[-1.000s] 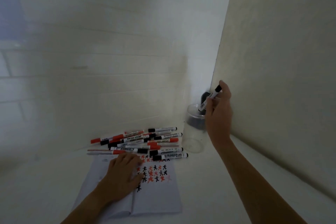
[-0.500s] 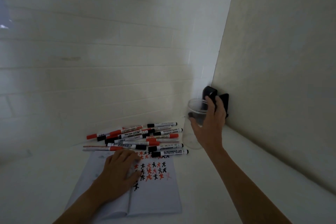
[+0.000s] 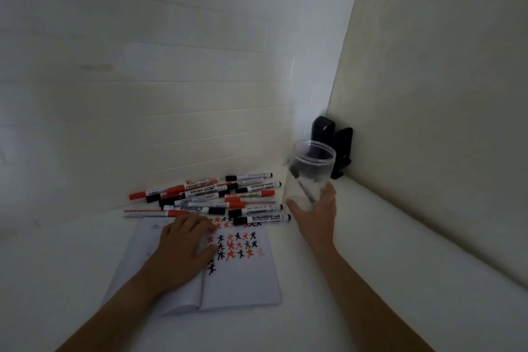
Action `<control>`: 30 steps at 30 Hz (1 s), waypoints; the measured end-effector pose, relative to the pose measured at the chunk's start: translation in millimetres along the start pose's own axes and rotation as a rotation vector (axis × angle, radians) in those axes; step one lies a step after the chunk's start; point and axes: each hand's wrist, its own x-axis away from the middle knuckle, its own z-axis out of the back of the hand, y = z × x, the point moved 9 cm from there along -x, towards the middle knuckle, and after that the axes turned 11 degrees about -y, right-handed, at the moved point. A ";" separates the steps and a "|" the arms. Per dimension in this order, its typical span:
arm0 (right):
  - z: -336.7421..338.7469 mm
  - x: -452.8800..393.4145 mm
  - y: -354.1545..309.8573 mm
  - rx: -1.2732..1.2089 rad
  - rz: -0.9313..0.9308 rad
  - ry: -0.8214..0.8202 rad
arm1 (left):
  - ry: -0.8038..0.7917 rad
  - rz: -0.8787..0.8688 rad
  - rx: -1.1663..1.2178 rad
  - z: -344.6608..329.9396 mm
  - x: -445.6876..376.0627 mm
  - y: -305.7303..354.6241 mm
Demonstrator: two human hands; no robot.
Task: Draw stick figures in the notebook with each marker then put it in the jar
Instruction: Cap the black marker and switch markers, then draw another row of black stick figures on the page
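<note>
Right hand sits at the base of the clear jar, right of centre in the frame, thumb spread out to the left and fingers reaching up along the jar's right wall. The fingers are spread apart and fairly straight, touching the plastic; whether they truly grip it, I cannot tell. Inside the jar one black-capped marker leans at a tilt, cap up toward the left, tip down near the palm. The jar stands upright on the white tabletop, close to the corner where the walls meet.

Left hand lies flat on the open notebook in the lower centre, fingers relaxed and spread, pressing the left page and the fold. The right page carries rows of small red and black stick figures, partly covered by those fingers.

Just above the notebook, a loose pile of markers with red and black caps lies on the tabletop, mostly lengthwise left to right; the nearest one, black-capped, touches the notebook's top edge. Behind the jar, tucked in the corner, stands a black device, blurred and hard to identify.
</note>
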 end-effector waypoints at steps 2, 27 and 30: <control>5.7 16.8 -0.1 0.029 0.002 0.010 | -0.001 -0.002 0.001 1.2 0.7 1.6; 19.1 109.0 -24.7 0.076 -0.003 0.054 | 0.076 -0.157 0.088 19.7 13.0 19.1; 37.7 135.4 -67.4 0.212 0.369 0.292 | 0.097 -0.155 0.113 22.6 13.3 17.9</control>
